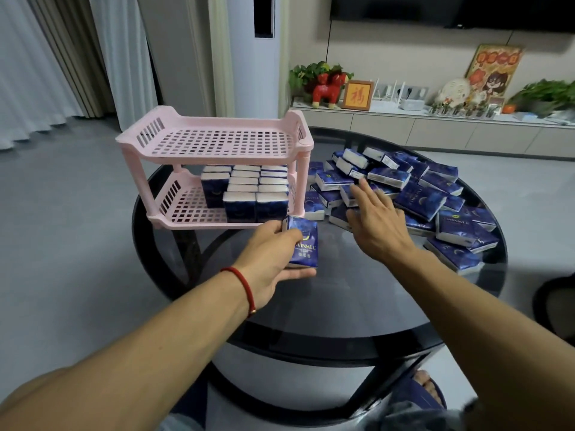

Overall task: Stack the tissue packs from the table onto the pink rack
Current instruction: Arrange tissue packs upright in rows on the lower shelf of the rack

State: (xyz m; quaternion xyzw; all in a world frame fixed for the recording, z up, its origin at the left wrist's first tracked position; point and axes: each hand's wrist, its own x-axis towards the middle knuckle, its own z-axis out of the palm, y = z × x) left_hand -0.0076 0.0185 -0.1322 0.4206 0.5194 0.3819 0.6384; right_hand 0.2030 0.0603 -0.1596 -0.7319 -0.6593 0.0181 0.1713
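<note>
1. The left hand (267,259) is gripping one tissue pack (302,244) near the pink rack (214,169); it should be going in upright, flush with the stacked rows.
2. The right hand (378,222), fingers spread and holding nothing, is hovering over the loose pile (420,194) on the table (342,306).

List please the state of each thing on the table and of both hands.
Pink rack: upright; top shelf bare.
Lower shelf: partly filled with standing packs.
Held tissue pack: in left hand's grip.
Left hand: holds the pack.
Right hand: fingers straight, over the pile.
Pile of tissue packs: loose on glass table.
</note>
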